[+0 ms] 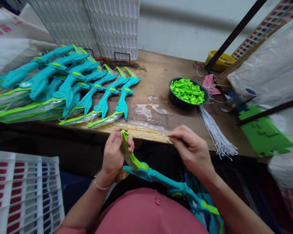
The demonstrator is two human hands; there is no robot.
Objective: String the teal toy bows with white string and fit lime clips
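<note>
My left hand (116,150) is closed round the green tip of a teal and green toy bow (158,182) that lies across my lap. My right hand (189,148) is pinched at the table's front edge, level with the bow's tip; what it pinches is too thin to make out. A bundle of white strings (216,131) lies on the table just right of that hand. A dark bowl (179,101) of small bright green pieces stands behind it.
Several finished teal bows (70,84), some in clear bags, are stacked on the wooden table's (156,74) left half. White plastic crates (24,191) stand at lower left and behind. A green foam sheet (263,133) and plastic-wrapped bundles (275,65) fill the right.
</note>
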